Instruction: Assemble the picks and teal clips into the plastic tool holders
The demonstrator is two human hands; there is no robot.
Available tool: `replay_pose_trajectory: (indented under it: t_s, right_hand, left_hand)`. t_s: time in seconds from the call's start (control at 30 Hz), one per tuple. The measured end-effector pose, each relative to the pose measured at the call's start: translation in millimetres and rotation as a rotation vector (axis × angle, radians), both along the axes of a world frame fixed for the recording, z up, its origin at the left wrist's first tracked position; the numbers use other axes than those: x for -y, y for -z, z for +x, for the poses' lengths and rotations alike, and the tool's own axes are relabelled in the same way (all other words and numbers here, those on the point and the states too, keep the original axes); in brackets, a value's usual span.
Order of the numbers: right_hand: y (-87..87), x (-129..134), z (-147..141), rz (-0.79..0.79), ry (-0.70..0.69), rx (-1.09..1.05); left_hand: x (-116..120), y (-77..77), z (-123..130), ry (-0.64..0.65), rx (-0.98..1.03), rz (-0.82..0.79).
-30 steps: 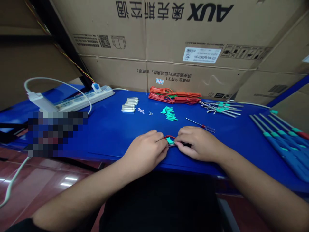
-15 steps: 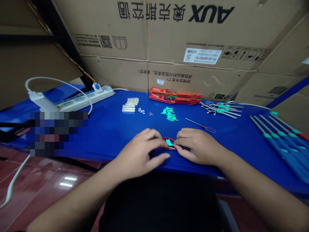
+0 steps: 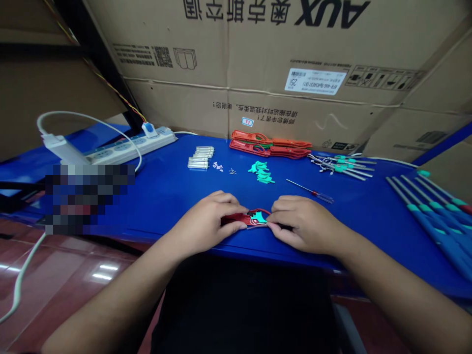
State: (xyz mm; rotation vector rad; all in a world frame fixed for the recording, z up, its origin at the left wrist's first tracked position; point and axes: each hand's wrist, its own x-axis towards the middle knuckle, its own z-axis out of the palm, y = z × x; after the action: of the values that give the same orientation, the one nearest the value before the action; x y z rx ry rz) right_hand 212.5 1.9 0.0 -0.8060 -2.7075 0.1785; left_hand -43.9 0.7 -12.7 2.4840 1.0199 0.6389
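A red lighter shell (image 3: pixel 236 217) lies open side up near the table's front edge, with a teal trigger (image 3: pixel 258 217) and thin white wires in its hollow. Around its left end my left hand (image 3: pixel 210 221) is closed, thumb on the near side and fingers on the far side. My right hand (image 3: pixel 302 221) pinches the right end beside the trigger, its fingertips together. The palm hides that end of the shell. Beyond the hands lie a pile of loose teal triggers (image 3: pixel 262 172) and a screwdriver (image 3: pixel 313 191) with a clear handle.
Stacked red and orange shells (image 3: pixel 271 145) rest against a cardboard box (image 3: pixel 258 64). Clear tubes (image 3: pixel 201 157) and tiny parts (image 3: pixel 218 167) lie left of centre. Metal rods with wires (image 3: pixel 346 166) and blue lighters (image 3: pixel 435 221) occupy the right. A power strip (image 3: pixel 129 146) stands left.
My left hand has drawn back left from over the trigger and now grips the shell's left end, so more of the shell and wires shows. The right hand keeps its pinch.
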Motion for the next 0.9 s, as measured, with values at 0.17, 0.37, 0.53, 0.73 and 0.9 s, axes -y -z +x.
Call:
replay_pose_trajectory:
  t_s: [0.17,0.37,0.53,0.73,0.9]
  right_hand:
    - [-3.4,0,-1,-0.120,0.035,-0.003]
    - [-9.0,-9,-4,-0.586,0.327,-0.051]
    - [-17.5,-26,-13,-0.808,0.362,0.056]
    - [-27.4,-26,-24,-0.799,0.394,0.138]
    - [-31.0,-20,-39,-0.646,0.484,0.205]
  left_hand:
    - [1,-1.7,1,-0.009,-0.018,-0.070]
    - [1,-3.7,5,0.018,-0.069,-0.099]
    - [-3,-5.1,7,0.029,-0.076,-0.147]
    - [-3,-3.1,7,0.034,-0.067,-0.150]
    - [-3,-1.8,8,0.044,-0.054,-0.147]
